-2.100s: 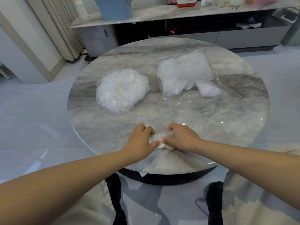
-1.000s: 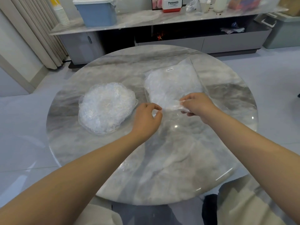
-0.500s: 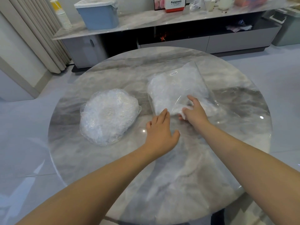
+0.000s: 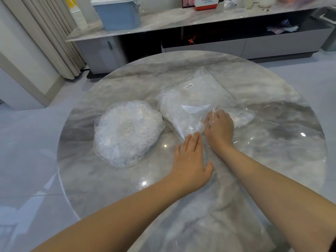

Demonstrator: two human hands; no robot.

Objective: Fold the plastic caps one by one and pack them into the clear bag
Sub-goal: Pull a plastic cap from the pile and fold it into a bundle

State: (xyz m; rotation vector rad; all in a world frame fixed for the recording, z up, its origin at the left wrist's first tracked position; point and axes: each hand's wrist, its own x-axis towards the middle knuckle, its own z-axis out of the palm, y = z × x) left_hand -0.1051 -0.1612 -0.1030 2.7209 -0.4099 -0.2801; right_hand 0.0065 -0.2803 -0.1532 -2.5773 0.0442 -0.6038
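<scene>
A clear bag (image 4: 196, 99) with a white label lies flat on the round marble table (image 4: 272, 160), stuffed with white folded caps. My right hand (image 4: 221, 130) is pushed into the bag's open mouth. Its fingers are curled under the film around a folded plastic cap (image 4: 201, 126). My left hand (image 4: 190, 160) lies flat with straight fingers, and its fingertips press the bag's near edge onto the table. A loose heap of crinkled plastic caps (image 4: 127, 131) sits to the left of the bag, apart from both hands.
Behind the table runs a low grey cabinet (image 4: 200, 46) with a blue lidded box (image 4: 118, 13), a stack of cups and small items on its top. Curtains (image 4: 45, 33) hang at the left. The bag's loose film (image 4: 263, 122) spreads to the right.
Both hands left the near table edge, where they pressed a cap. My right hand carried it into the bag's mouth and went deeper; my left hand opened flat at the bag's edge.
</scene>
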